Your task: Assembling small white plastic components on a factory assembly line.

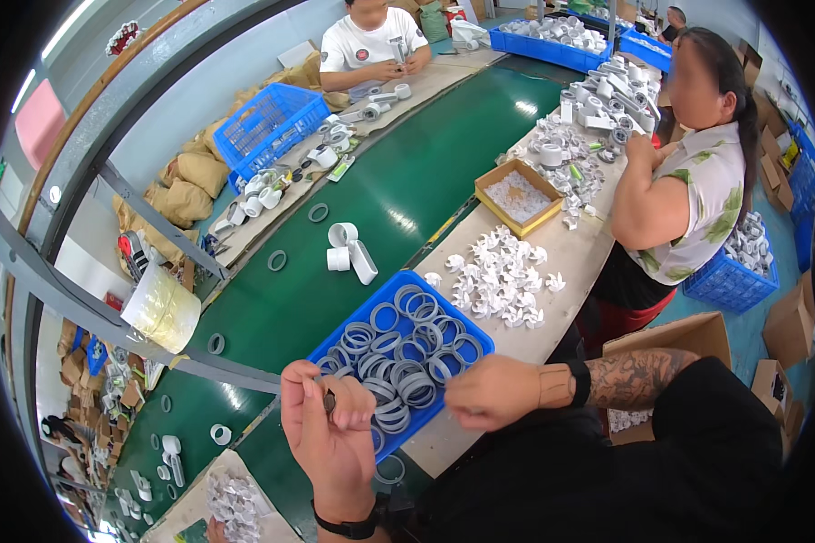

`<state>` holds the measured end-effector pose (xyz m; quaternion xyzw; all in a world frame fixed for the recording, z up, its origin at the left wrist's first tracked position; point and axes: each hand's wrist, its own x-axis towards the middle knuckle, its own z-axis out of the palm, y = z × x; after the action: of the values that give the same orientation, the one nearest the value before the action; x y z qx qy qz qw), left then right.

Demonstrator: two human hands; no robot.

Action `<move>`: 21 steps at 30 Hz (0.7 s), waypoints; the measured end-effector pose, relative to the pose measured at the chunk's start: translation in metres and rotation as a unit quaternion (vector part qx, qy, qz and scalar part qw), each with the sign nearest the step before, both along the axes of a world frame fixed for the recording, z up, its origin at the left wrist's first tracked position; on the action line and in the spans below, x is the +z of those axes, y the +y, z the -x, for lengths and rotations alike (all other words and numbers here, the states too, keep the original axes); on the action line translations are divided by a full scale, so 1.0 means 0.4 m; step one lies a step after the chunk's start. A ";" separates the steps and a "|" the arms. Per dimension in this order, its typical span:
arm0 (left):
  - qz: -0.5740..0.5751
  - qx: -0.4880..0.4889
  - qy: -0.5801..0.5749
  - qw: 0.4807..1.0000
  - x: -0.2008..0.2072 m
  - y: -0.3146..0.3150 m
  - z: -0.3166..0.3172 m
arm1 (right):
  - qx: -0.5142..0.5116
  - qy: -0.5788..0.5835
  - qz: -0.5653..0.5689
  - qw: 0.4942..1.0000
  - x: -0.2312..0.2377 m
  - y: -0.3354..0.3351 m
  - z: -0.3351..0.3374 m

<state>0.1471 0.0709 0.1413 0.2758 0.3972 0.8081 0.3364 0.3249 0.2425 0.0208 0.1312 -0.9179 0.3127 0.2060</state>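
Note:
My left hand (pixel 330 425) is raised over the near left edge of a blue tray, its fingers curled round a small dark brown piece (pixel 329 401) that shows between thumb and fingers. The kind of that piece is too small to tell. My right hand (pixel 491 392) is at the tray's right edge with its fingers bent and pressed together; what they hold, if anything, is hidden. Many grey rings (pixel 415 387) lie heaped in the blue tray (pixel 482 342). One more grey ring (pixel 390 470) lies outside the tray, near its lower corner.
White bladed wheels (pixel 498 281) and a yellow box of small clear parts (pixel 557 215) lie on the cardboard-topped bench. White housings (pixel 340 246) and loose rings rest on the green belt (pixel 398 213). One co-worker (pixel 675 190) stands at right, another (pixel 371 45) sits across. A metal frame (pixel 231 373) crosses the left.

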 end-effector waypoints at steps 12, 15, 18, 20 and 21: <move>-0.132 -0.144 0.072 0.978 0.241 -0.063 -0.147 | -0.261 -0.119 0.162 0.944 -0.197 0.056 -0.092; -0.055 -0.184 0.085 0.978 0.355 -0.070 -0.153 | -0.263 -0.078 0.166 0.947 -0.202 0.044 -0.094; -0.207 -0.210 0.107 0.950 0.331 -0.028 -0.158 | -0.257 -0.064 0.153 0.952 -0.214 0.046 -0.100; -0.151 -0.173 0.108 0.967 0.353 -0.042 -0.197 | -0.256 -0.053 0.129 0.956 -0.227 0.043 -0.105; -0.103 -0.139 0.103 0.979 0.374 -0.046 -0.215 | -0.252 -0.047 0.132 0.958 -0.225 0.045 -0.105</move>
<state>0.2330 0.0525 0.2908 0.4434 0.3017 0.7573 0.3726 0.3671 0.2606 -0.0691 -0.1476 -0.8806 0.3747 0.2499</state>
